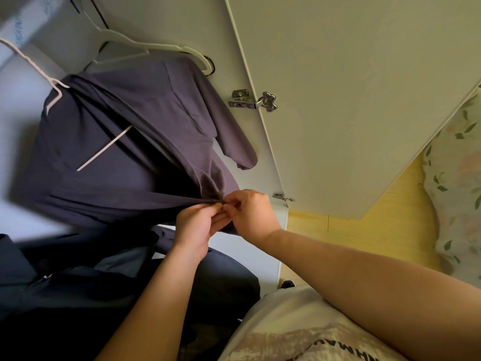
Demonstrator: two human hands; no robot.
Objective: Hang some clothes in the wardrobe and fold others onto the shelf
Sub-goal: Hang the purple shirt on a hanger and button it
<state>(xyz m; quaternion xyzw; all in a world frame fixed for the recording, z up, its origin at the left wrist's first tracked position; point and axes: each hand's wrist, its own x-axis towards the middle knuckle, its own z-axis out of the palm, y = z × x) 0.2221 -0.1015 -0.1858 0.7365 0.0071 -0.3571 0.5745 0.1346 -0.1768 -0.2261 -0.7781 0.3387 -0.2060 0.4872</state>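
A purple-grey long-sleeved top hangs on a white hanger inside the wardrobe, the view tilted. Its hem is pulled out taut toward me. My left hand and my right hand meet at that hem edge, both pinching the fabric with the fingers closed on it. One sleeve dangles against the wardrobe door. A second white hanger hangs empty behind the top.
The open white wardrobe door with a metal hinge stands at the right. Dark clothes lie piled below the top. Yellow floor and floral bedding show at far right.
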